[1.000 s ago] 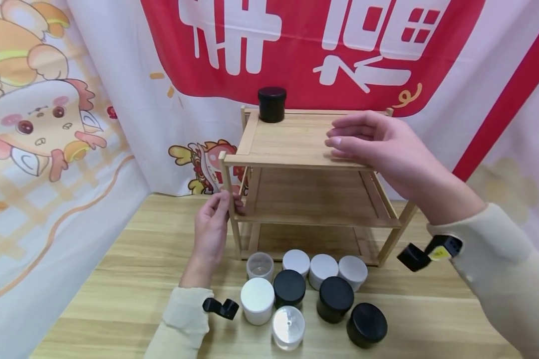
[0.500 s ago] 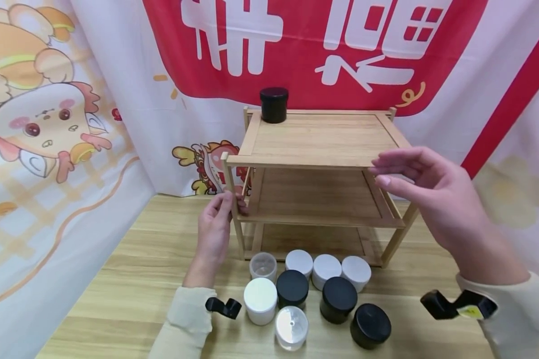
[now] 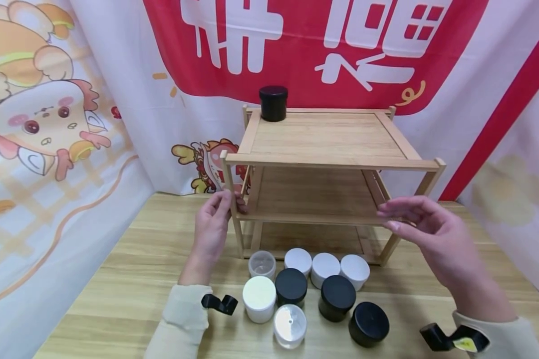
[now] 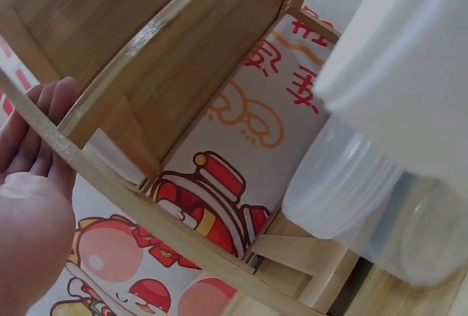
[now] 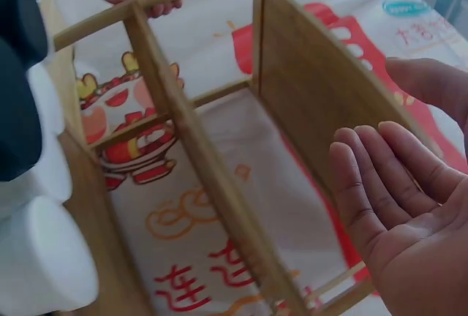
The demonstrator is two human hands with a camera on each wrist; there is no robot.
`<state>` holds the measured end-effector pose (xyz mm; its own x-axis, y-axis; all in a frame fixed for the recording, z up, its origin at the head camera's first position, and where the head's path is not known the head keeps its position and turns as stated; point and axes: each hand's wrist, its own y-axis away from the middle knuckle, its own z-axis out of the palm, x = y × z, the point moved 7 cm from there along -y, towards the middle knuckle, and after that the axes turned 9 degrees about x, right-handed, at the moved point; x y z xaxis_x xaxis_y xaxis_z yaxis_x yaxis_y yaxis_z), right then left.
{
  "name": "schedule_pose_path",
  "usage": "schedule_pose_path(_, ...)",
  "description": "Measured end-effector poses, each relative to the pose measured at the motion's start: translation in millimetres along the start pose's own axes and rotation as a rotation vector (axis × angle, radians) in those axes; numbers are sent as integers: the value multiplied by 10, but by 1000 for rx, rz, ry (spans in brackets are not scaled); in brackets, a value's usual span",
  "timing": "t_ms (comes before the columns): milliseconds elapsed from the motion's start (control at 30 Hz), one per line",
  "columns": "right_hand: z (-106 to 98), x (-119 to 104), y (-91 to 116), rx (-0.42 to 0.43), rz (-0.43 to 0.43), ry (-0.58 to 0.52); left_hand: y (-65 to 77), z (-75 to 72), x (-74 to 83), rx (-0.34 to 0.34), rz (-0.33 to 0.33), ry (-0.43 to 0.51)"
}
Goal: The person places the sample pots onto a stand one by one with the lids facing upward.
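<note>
A three-tier wooden shelf rack (image 3: 323,132) stands on the table, with one black lidded jar (image 3: 273,103) at its top tier's back left corner. My left hand (image 3: 212,219) grips the rack's left front post at middle-tier height; the left wrist view shows the fingers behind the wooden frame (image 4: 131,206). By the right front post is my right hand (image 3: 431,237), fingers loosely bent and holding nothing. In the right wrist view its fingers (image 5: 387,177) are spread from the thumb. Whether it touches the post I cannot tell.
Before the rack stand several jars: black ones such as the front right black jar (image 3: 369,324), white ones such as the left white jar (image 3: 259,299), and two clear ones, including the front clear jar (image 3: 290,326). A printed cloth (image 3: 130,99) hangs behind the wooden table (image 3: 130,259).
My right hand has moved from above the top tier, down and to the right, to beside the right front post. The left hand keeps its hold on the left post.
</note>
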<state>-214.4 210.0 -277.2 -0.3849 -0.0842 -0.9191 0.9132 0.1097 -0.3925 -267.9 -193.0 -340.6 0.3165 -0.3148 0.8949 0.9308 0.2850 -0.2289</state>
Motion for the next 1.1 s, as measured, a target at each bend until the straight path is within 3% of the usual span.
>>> schedule_pose_path(167, -48, 213, 81, 3, 25, 14, -43, -35, 0, -54, -60, 19)
schedule_pose_path(300, -95, 353, 132, 6, 48, 11, -73, -53, 7, -148, -103, 18)
schedule_pose_path(467, -150, 479, 182, -16, 66, 54, -82, -65, 25, -216, -103, 42)
schedule_pose_path(633, -174, 581, 193, -69, 81, 165, -87, -50, 50, -239, -69, 66)
schedule_pose_path(800, -178, 698, 211, -111, 112, 294, -87, -47, 37, -227, -77, 60)
schedule_pose_path(1000, -216, 908, 247, -164, 248, 438, -67, -28, 21, -213, -76, 47)
schedule_pose_path(1100, -212, 989, 258, -206, 274, 483, -60, -24, 18, -212, -76, 51)
